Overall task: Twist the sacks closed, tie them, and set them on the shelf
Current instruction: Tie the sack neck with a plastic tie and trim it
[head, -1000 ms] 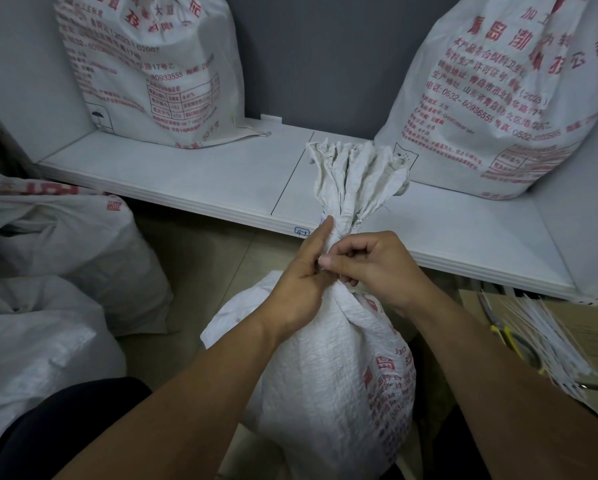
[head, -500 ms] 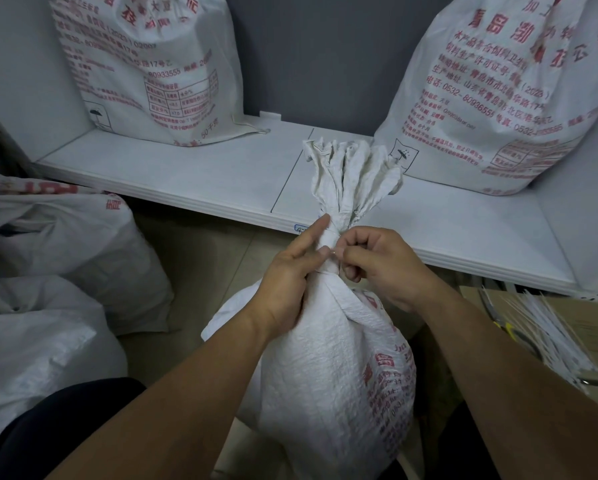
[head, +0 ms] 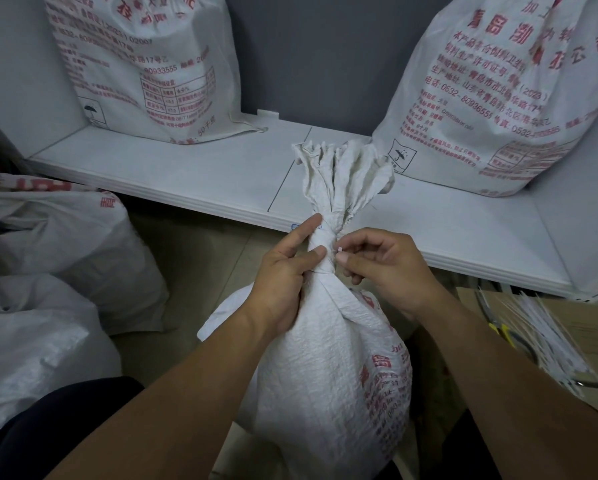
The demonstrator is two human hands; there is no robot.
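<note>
This sack [head: 325,375] looks soft and heavy, so lift it from below; your left hand [head: 283,275] squeezes its neck [head: 325,242] and your right hand [head: 391,268] pinches the tie [head: 339,250].

I see the near sack [head: 325,375] standing before the shelf [head: 193,174]; on it sit a left sack [head: 145,71] and a right sack [head: 498,98]; floor sacks [head: 65,254] lie leftward.

My left hand [head: 280,282] covers the sack [head: 325,358] left of its neck; right of the neck, the tie [head: 339,250] my right hand [head: 384,268] pinches is too thin to make out.
</note>
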